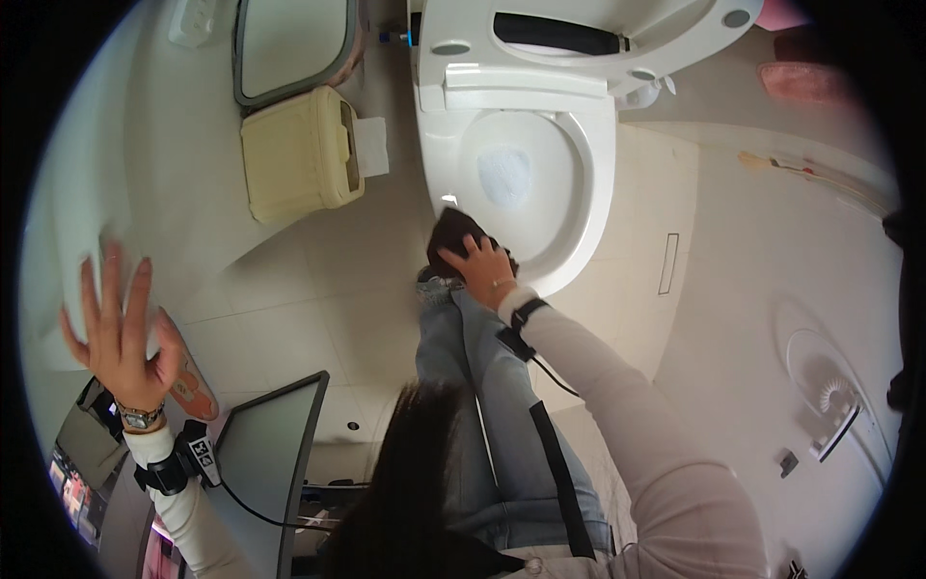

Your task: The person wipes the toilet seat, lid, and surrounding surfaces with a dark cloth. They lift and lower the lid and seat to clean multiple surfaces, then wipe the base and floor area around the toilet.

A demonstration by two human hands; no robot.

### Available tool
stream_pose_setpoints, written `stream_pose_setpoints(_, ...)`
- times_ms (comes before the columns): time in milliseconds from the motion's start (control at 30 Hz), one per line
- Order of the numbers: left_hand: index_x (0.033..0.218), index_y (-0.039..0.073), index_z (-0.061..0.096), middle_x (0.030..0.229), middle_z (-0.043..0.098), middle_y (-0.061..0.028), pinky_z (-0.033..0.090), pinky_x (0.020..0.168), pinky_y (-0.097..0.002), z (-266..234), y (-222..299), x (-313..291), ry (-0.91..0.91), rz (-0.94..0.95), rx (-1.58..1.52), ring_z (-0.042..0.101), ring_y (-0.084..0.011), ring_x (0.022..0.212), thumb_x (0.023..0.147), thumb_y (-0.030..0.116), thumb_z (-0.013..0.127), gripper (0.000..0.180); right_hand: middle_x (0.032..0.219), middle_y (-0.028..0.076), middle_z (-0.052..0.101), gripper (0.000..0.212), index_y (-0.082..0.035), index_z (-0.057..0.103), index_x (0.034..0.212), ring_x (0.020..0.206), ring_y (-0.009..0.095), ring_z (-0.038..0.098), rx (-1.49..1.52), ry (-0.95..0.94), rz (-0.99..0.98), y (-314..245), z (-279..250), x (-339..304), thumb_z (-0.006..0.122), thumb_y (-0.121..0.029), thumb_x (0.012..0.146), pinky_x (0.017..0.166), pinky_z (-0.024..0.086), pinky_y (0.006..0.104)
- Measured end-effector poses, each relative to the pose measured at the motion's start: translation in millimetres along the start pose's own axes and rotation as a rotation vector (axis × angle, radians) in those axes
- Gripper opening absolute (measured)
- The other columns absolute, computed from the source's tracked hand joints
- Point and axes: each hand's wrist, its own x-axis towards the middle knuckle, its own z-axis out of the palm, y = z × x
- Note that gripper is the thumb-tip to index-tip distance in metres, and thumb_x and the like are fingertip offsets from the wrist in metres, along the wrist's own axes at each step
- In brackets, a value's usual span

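Right hand: a dark brown cloth (453, 239) is grasped by the right hand (485, 270), its fingers spread over the bunched fabric.
Cloth: it is placed at the near left part of the toilet's rim; whether it is pressed against the rim cannot be told.
Toilet: the white toilet (596, 183) is seen from above, its seat (675, 58) raised at the far end and pale water (504, 177) pooled in the bowl.
Left hand: the left hand (121, 352) is held up well apart from the toilet, released, fingers fanned and tips blurred, in front of a white surface (164, 193); whether that surface is touched cannot be told.
Wrists: a watch (142, 417) is worn on the left one, and a strapped black device (183, 458) on that forearm.
Box: a cream box (289, 159) is set near the right edge of the white surface, with white paper (374, 145) sticking out of its right side.
Panels: a grey-edged panel (294, 43) is seen beyond the box; a dark-framed panel (265, 444) is placed at lower left.
Beside the left hand: an elongated orange object (196, 391) is partly hidden by the thumb.
In the way: part of the rim is covered by cloth and hand, and the jeans (511, 396) are partly covered by long dark hair (410, 473).
Right wall: a coiled hose (828, 391) is seen.
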Motion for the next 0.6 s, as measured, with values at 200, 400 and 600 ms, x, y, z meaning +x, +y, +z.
stream_pose_setpoints(200, 0.118, 0.009, 0.060, 0.126, 0.053, -0.0134, 0.041, 0.094, -0.0498, 8.1, 121.9, -8.9, 0.044, -0.091, -0.301, 0.049, -0.0351, 0.118, 0.079, 0.008, 0.055, 0.040, 0.122, 0.012, 0.047, 0.063, -0.034, 0.039, 0.137, 0.103, 0.033, 0.052, 0.227, 0.276, 0.359, -15.7, -38.3, 94.2, 0.062, -0.018, 0.081, 0.072, 0.050, 0.0421)
stream_pose_setpoints(400, 0.095, 0.007, 0.064, 0.114, 0.060, -0.0103, 0.039, 0.097, -0.0453, 53.6, 255.0, -7.4, -0.208, -0.231, -1.129, 0.057, -0.0300, 0.106, 0.076, 0.004, 0.060, 0.020, 0.121, 0.018, 0.047, 0.073, -0.034, 0.034, 0.141, 0.103, 0.036, 0.051, 0.342, 0.298, 0.411, -36.8, 7.7, 26.9, 0.068, -0.022, 0.078, 0.078, 0.049, 0.0448)
stream_pose_setpoints(600, 0.099, 0.007, 0.064, 0.112, 0.062, -0.0137, 0.044, 0.092, -0.0391, 76.9, 302.2, -33.3, -0.502, -0.417, -1.480, 0.058, -0.0321, 0.104, 0.083, 0.006, 0.058, 0.017, 0.110, 0.014, 0.048, 0.071, -0.035, 0.041, 0.137, 0.099, 0.035, 0.051, 0.484, 0.231, 0.336, 43.1, 67.8, -114.0, 0.073, -0.031, 0.074, 0.081, 0.048, 0.0456)
